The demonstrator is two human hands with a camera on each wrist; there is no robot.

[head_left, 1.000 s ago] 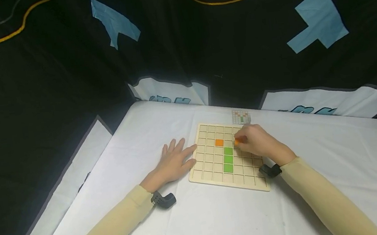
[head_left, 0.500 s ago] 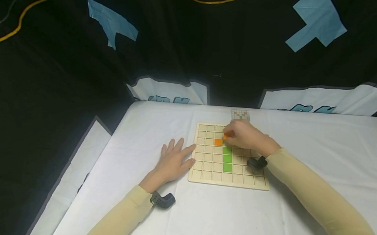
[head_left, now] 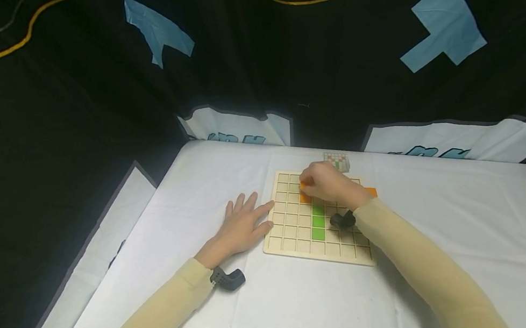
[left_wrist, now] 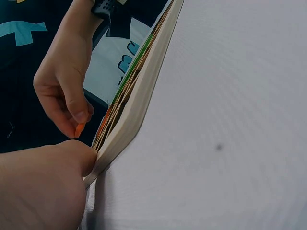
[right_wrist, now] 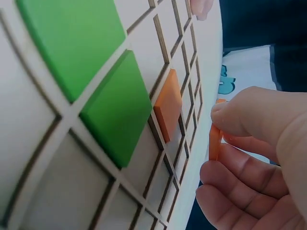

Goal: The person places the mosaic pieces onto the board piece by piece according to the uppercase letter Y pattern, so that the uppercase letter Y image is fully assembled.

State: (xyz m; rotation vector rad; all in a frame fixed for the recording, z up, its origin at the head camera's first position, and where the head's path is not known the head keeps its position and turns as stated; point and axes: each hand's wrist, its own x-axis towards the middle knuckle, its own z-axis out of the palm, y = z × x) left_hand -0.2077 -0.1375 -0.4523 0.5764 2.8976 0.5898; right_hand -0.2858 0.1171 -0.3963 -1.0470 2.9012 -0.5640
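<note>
A pale wooden grid board (head_left: 286, 242) lies on the white table. Several green tiles (head_left: 318, 221) sit in one column of its cells, with an orange tile (right_wrist: 168, 106) in a cell up and to their left. My right hand (head_left: 327, 181) pinches another orange tile (right_wrist: 215, 141) between thumb and fingers, just above the board's far part. In the left wrist view this held tile (left_wrist: 80, 129) hangs tilted below the fingertips. My left hand (head_left: 237, 230) lies flat with fingers spread, index finger and thumb touching the board's left edge.
Behind the board lies a small card (head_left: 342, 162) printed with a coloured grid pattern. Something orange (head_left: 371, 192) shows at the board's right edge, partly hidden by my right wrist. A dark curtain (head_left: 233, 75) hangs beyond the white tablecloth (head_left: 279, 303).
My right hand has moved left across the board with the orange tile in its fingers. The orange thing at the right edge has come into sight. My left hand has stayed put.
</note>
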